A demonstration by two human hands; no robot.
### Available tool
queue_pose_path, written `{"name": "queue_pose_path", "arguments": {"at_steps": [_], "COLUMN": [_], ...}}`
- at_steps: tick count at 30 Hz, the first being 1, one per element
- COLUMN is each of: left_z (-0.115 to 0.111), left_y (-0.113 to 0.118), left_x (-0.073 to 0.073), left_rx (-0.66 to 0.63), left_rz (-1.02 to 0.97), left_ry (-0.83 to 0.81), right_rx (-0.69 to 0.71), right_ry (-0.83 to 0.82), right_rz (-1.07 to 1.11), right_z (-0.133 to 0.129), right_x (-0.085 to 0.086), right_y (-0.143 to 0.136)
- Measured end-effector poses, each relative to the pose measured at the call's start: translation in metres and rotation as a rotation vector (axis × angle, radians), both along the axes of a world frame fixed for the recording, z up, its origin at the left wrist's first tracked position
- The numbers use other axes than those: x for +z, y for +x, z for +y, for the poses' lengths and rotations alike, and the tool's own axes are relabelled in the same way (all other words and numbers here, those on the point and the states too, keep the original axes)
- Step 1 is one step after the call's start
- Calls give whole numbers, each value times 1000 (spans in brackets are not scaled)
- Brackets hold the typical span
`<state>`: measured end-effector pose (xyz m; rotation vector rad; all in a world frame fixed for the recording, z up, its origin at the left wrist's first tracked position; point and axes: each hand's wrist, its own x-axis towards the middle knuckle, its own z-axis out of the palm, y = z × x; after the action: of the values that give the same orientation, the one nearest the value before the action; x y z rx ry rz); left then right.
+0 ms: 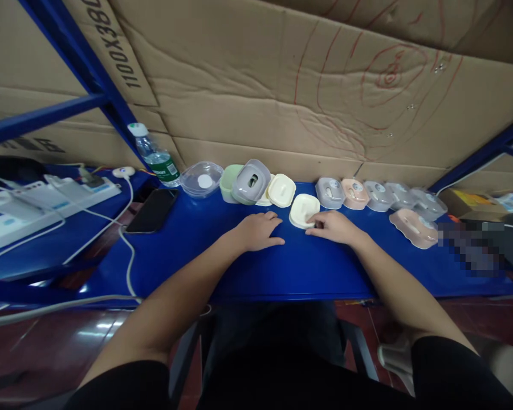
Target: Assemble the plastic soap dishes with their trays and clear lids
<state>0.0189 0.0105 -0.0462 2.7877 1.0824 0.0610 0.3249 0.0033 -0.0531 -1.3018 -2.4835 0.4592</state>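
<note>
A pixelated patch at the right of the frame blurs whatever lies there. Near the center, my right fingertips cover the lower right edge of a cream, rounded-square plastic container (304,209), so I cannot tell whether I am pinching it or only touching it. Its underside is out of sight.

The container rests on a blue tabletop (282,273), between my hands and slightly higher in the frame than both. It touches my right hand (334,226), whose thumb sits just apart from the index finger. My left hand (260,232) lies palm down to the left, near the container but not touching it, holding nothing, its thumb spread wide from the loosely curved fingers.

Just up and left of the container is a cream, rounded-square plastic lid (281,190), overlapping another cream piece that is mostly hidden. Beside them, a grey plastic lid (252,181) with a dark oval opening leans over a pale green plastic tub (229,183), covering part of it. Further left are a clear plastic container (202,178) with a round white sticker and a water bottle (157,160) with a green label.

Right of center, small grey and pink boxes (355,193) stand in a row; the far ones overlap, their outlines hard to separate. A larger pink box (415,229) lies below them.
</note>
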Motion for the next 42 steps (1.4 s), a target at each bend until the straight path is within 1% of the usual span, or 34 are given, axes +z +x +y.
{"name": "queue_pose_path", "arguments": {"at_steps": [3,4,5,7,9,10,13,17,21,23,26,28,30,31,33,34,36,37,38,40,42], "left_z": [4,6,7,9,10,10,10,11,11,11,12,17,25,31,43,49,60,65,69,75,79], "left_y": [-5,-8,-10,-13,-14,-14,-11,-11,-11,-10,-11,-17,-29,-37,-57,-67,-87,-95,-102,-111,-115], "left_x": [0,1,3,7,10,10,10,8,8,9,13,17,22,24,28,29,27,25,21,11,1], "left_rx": [-6,-1,9,44,81,93,106,105,83,86,122,162,258,339,560,687,905,987,1042,1104,1103], "left_rz": [-41,-51,-61,-77,-92,-99,-107,-127,-189,-260,-446,-590,-702,-735,-744,-726,-649,-605,-558,-481,-440], "left_ry": [-15,-32,-50,-85,-103,-106,-113,-107,-45,5,120,261,436,516,627,648,603,560,509,413,357], "right_rx": [193,227,230,170,101,91,116,141,131,109,83,75,74,77,80,79,76,74,74,75,73], "right_ry": [-111,-122,-98,32,171,203,171,119,92,80,58,42,31,27,25,24,21,18,16,14,20], "right_rz": [166,217,252,257,206,179,131,131,143,139,128,123,124,126,129,129,122,118,114,109,111], "right_z": [-17,-20,-22,-19,-9,-4,10,13,10,9,9,10,10,10,11,11,11,11,11,11,11], "right_x": [5,6,7,6,3,0,-10,-18,-17,-16,-14,-14,-14,-15,-15,-16,-16,-16,-16,-17,-17], "right_y": [-19,-24,-26,-24,-14,-7,8,12,9,9,9,9,10,10,10,10,11,11,12,12,13]}}
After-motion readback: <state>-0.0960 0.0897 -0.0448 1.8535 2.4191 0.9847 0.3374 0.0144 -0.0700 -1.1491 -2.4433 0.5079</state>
